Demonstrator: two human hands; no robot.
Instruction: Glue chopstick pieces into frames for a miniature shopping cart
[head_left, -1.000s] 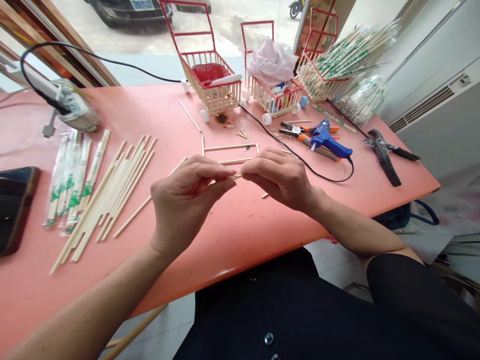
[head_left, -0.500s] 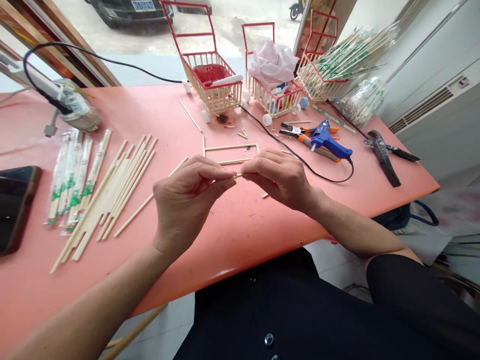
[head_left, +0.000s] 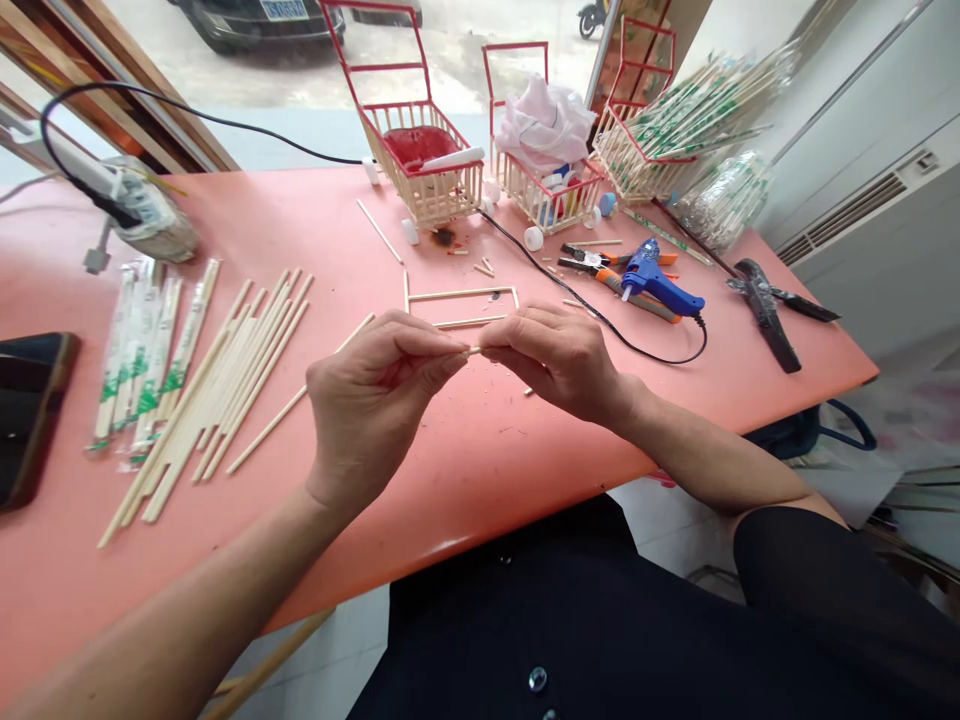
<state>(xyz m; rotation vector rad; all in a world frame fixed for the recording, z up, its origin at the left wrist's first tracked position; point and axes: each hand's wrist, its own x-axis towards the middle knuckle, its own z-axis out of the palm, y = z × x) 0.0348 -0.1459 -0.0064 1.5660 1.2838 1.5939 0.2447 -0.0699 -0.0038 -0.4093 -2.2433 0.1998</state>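
Between their fingertips, my left hand and my right hand both pinch a short piece of wooden stick. Only a small bit of it shows; the fingers cover the rest. Just beyond my hands, a frame of thin sticks lies flat on the pink table, its near side partly behind my fingers. A longer chopstick passes behind my left hand. Farther left is a pile of bare chopsticks.
Wrapped chopsticks and a phone lie left. A blue glue gun rests by pliers, its cord crossing the table. Behind stand small stick-built carts. A black-handled tool lies right, a power strip back left.
Almost nothing differs. Both hands keep their pinch, with the fingertips shifted very slightly, and the view has moved a little.
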